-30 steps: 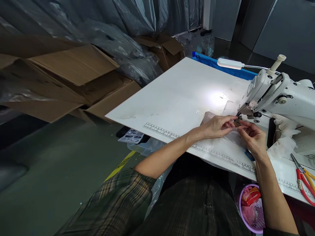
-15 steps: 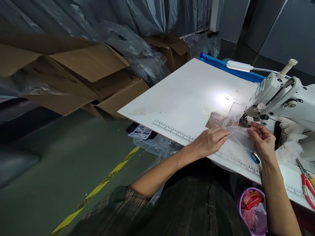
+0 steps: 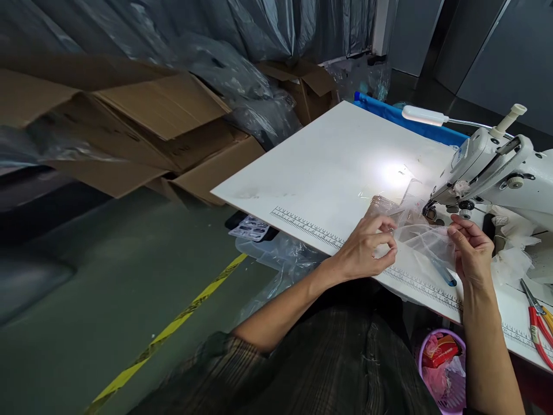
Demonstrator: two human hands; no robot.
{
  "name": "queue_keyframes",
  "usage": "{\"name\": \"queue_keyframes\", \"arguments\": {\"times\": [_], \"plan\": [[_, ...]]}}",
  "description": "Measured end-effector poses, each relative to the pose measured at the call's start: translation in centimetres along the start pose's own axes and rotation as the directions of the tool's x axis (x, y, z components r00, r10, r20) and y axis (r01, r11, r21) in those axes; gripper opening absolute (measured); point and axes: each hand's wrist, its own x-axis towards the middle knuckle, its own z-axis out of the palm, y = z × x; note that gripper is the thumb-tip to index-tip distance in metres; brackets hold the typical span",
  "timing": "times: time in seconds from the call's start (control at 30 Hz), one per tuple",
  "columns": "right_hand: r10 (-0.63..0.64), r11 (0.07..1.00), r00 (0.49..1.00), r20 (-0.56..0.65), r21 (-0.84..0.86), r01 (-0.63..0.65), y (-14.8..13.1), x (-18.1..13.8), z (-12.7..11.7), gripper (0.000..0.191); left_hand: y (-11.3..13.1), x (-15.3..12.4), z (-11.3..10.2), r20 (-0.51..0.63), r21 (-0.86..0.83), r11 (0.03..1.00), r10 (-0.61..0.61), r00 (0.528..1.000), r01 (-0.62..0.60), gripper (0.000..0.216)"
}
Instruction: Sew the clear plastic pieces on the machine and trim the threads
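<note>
Right hand pinching sheer fabric

The fabric is spreading over the counter, just before the sewing machine, its edge sitting in the right hand's narrow grip. Left of the machine, the left hand is curving, its grip parted.

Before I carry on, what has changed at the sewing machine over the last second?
Both hands have drawn apart from beside the needle area of the sewing machine. The left hand moved left and toward the person, and appears to have let go of the sheer fabric; the right hand shifted right, still pinching it. The red-handled scissors stayed put.
</note>
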Motion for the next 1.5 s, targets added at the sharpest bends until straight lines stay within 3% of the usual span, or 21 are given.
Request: {"name": "queue_keyframes", "arguments": {"times": [0.13, 0.23, 0.37, 0.53, 0.73, 0.83, 1.0, 1.3, 1.5], "plan": [[0.014, 0.999, 0.999, -0.028, 0.045, -0.013, -0.2, 0.0, -0.1, 0.038, -0.8, 0.9, 0.0, 0.073, -0.191, 0.982, 0.018, 0.997, -0.003, 0.009], [0.030, 0.997, 0.999, -0.033, 0.076, -0.027, -0.4, 0.0, -0.1, 0.038, -1.5, 1.5, 0.1, 0.117, -0.228, 0.974, 0.037, 0.992, -0.009, 0.016], [0.018, 0.999, 1.000, -0.009, 0.040, -0.017, -0.5, -0.1, -0.2, 0.037, -1.2, 1.4, 0.2, 0.069, -0.208, 0.976, 0.077, 0.995, -0.062, 0.015], [0.011, 1.000, 1.000, 0.016, 0.021, -0.012, -0.2, 0.0, -0.5, 0.037, -0.1, 0.8, 0.7, 0.088, -0.241, 0.969, 0.079, 0.993, -0.056, 0.015], [0.016, 0.999, 1.000, -0.008, 0.047, -0.016, 0.1, 0.1, -0.7, 0.037, -0.4, 0.8, 0.2, -0.040, -0.378, 0.917, 0.123, 0.992, -0.129, 0.015], [0.039, 0.994, 0.999, 0.020, 0.105, -0.041, 0.1, -0.2, -0.2, 0.037, -1.1, 0.2, -1.6, -0.161, -0.443, 0.893, 0.011, 0.987, -0.083, 0.014], [0.061, 0.990, 0.994, 0.090, 0.123, -0.071, 0.1, -0.9, 1.0, 0.036, -2.4, -0.7, -3.2, -0.289, -0.512, 0.855, -0.261, 0.921, 0.082, 0.015], [0.043, 0.984, 0.999, 0.012, 0.171, -0.044, 0.0, -0.6, 1.0, 0.039, -2.7, -0.2, -2.6, -0.237, -0.645, 0.743, -0.415, 0.878, 0.177, 0.017], [0.043, 0.985, 0.999, -0.023, 0.170, -0.038, 0.2, -0.6, 0.5, 0.042, -2.7, -0.3, -2.7, -0.161, -0.804, 0.560, -0.527, 0.835, 0.199, 0.028]]}}
